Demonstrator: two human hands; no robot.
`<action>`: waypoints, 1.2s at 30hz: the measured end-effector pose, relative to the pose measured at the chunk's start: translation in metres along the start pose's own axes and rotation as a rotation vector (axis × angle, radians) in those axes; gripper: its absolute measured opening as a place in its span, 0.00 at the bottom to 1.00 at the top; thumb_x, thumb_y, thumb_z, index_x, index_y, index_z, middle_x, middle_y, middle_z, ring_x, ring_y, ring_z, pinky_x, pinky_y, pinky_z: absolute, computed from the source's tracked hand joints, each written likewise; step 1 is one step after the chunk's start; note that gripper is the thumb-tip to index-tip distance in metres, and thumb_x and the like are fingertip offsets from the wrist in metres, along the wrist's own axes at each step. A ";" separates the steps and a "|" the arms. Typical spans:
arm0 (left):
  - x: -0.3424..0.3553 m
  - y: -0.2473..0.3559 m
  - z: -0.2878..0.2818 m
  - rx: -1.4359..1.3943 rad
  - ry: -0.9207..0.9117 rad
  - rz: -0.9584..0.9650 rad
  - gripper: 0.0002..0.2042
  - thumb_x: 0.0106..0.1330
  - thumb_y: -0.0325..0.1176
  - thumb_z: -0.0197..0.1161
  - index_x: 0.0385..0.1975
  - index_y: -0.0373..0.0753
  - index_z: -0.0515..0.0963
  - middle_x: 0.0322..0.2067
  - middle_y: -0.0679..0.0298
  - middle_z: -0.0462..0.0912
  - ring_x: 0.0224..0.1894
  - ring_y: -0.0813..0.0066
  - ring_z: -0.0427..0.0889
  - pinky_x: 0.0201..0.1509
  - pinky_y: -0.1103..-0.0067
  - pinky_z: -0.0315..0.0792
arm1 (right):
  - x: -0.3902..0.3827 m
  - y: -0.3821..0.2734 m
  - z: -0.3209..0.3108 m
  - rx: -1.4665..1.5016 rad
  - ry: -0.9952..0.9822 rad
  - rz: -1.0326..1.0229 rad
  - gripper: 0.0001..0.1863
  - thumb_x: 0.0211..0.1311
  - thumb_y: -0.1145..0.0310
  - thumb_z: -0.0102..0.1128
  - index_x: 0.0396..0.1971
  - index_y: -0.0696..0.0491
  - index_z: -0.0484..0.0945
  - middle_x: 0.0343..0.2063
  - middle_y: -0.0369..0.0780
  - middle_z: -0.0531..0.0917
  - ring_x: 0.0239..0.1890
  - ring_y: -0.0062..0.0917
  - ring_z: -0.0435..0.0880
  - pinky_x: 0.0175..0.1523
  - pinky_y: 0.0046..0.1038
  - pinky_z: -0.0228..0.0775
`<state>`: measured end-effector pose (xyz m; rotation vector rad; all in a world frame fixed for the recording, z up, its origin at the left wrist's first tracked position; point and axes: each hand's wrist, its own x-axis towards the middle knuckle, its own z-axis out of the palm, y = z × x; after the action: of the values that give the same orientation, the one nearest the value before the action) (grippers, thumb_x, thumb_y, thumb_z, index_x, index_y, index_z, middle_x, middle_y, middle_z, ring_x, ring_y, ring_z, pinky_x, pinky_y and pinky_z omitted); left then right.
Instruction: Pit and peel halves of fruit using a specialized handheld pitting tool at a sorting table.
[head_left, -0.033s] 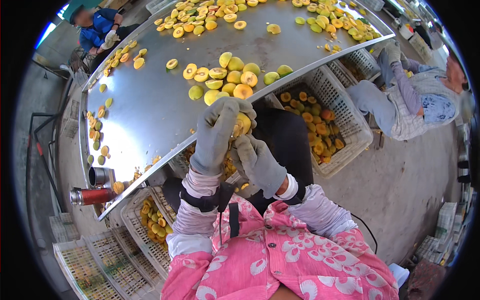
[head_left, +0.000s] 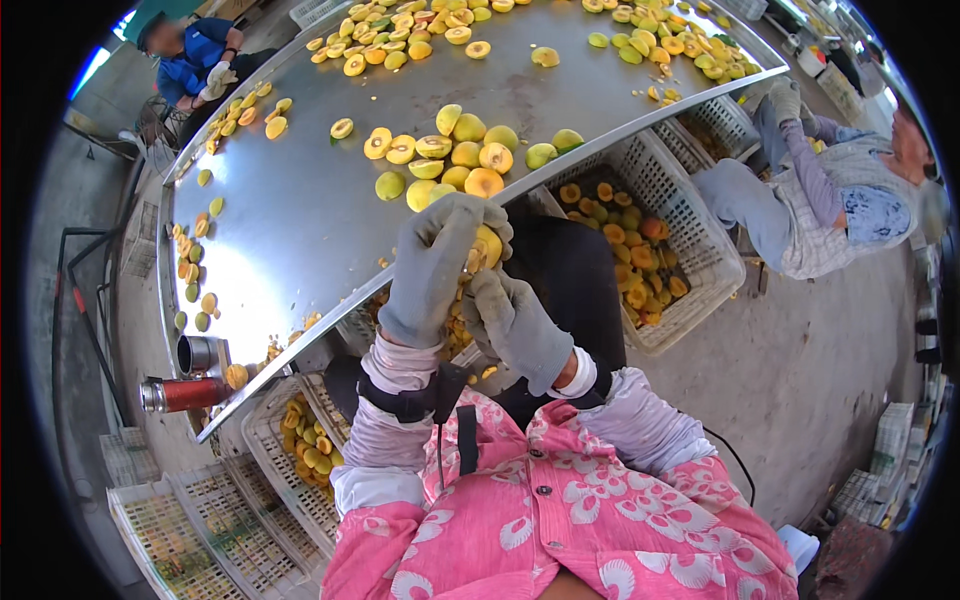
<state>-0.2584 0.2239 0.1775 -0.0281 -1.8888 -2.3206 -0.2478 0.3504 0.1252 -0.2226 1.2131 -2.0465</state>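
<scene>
My left hand (head_left: 432,270), in a grey work glove, is closed around a cut yellow stone fruit (head_left: 486,248), apricot- or peach-like. Orange flesh shows between its fingers. Just below and to the right, my right hand (head_left: 518,325), also gloved, is pinched together at the fruit's lower side. Whatever it may hold is hidden by the fingers. Both hands are in front of the metal table's near edge (head_left: 360,292). Directly beyond them lies a pile of halved and whole yellow-green fruit (head_left: 466,154) on the table.
More fruit halves (head_left: 395,30) are spread across the table's far side. A white crate of fruit (head_left: 715,290) stands right of my knees, another crate (head_left: 262,425) at lower left. A red flask (head_left: 185,392) lies at the table's left corner. Two people sit nearby, far left and right.
</scene>
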 end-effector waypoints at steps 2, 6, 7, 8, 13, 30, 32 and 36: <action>0.007 0.000 0.005 0.001 -0.005 -0.126 0.14 0.71 0.38 0.52 0.34 0.33 0.78 0.31 0.62 0.80 0.31 0.77 0.77 0.38 0.81 0.73 | -0.003 -0.004 -0.014 0.023 -0.043 0.101 0.21 0.72 0.49 0.44 0.32 0.52 0.73 0.17 0.30 0.70 0.15 0.13 0.64 0.20 0.20 0.57; 0.014 -0.015 0.013 0.300 0.109 -0.232 0.15 0.70 0.37 0.53 0.30 0.30 0.78 0.26 0.64 0.80 0.28 0.79 0.77 0.34 0.82 0.72 | -0.001 0.015 -0.027 0.196 -0.134 0.208 0.29 0.69 0.37 0.37 0.23 0.47 0.70 0.08 0.31 0.63 0.07 0.18 0.60 0.12 0.23 0.50; 0.015 -0.025 0.011 0.282 0.075 -0.225 0.15 0.70 0.37 0.53 0.30 0.30 0.78 0.26 0.64 0.80 0.28 0.79 0.77 0.34 0.82 0.72 | 0.000 0.014 -0.029 0.328 -0.147 0.403 0.27 0.70 0.39 0.37 0.24 0.45 0.71 0.09 0.30 0.63 0.08 0.19 0.59 0.12 0.23 0.50; 0.014 -0.035 0.006 0.299 0.103 -0.157 0.15 0.70 0.36 0.53 0.29 0.30 0.78 0.25 0.64 0.80 0.28 0.79 0.77 0.34 0.82 0.72 | 0.001 0.012 -0.029 0.263 -0.108 0.388 0.27 0.71 0.40 0.37 0.24 0.46 0.71 0.10 0.31 0.65 0.08 0.19 0.60 0.13 0.24 0.51; 0.002 -0.022 0.015 0.234 -0.009 -0.128 0.14 0.70 0.34 0.50 0.26 0.33 0.78 0.26 0.66 0.79 0.29 0.80 0.74 0.35 0.82 0.69 | -0.009 0.026 -0.024 0.050 -0.011 0.208 0.27 0.72 0.41 0.35 0.27 0.47 0.72 0.13 0.30 0.68 0.09 0.19 0.63 0.14 0.23 0.52; -0.025 -0.050 0.000 0.189 0.150 0.008 0.18 0.74 0.38 0.48 0.27 0.31 0.76 0.24 0.58 0.80 0.25 0.74 0.77 0.31 0.79 0.72 | -0.021 0.008 -0.027 0.597 -0.675 0.607 0.30 0.60 0.27 0.38 0.25 0.40 0.65 0.10 0.24 0.57 0.08 0.09 0.51 0.12 0.14 0.43; -0.028 -0.045 -0.004 0.228 0.082 0.069 0.17 0.74 0.39 0.47 0.28 0.33 0.75 0.25 0.59 0.80 0.26 0.75 0.77 0.29 0.81 0.72 | -0.022 0.008 -0.017 0.599 -0.616 0.602 0.30 0.62 0.28 0.33 0.25 0.41 0.64 0.11 0.25 0.56 0.08 0.09 0.50 0.11 0.15 0.43; -0.053 -0.039 -0.009 -0.269 0.209 -0.196 0.17 0.74 0.43 0.44 0.29 0.38 0.72 0.24 0.62 0.77 0.25 0.76 0.76 0.29 0.81 0.71 | -0.014 0.034 -0.004 0.623 -0.554 0.746 0.31 0.63 0.29 0.31 0.25 0.43 0.63 0.11 0.25 0.54 0.08 0.09 0.49 0.10 0.15 0.41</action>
<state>-0.2107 0.2284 0.1318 0.3708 -1.5329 -2.5726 -0.2230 0.3529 0.0977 -0.0152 0.2167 -1.4503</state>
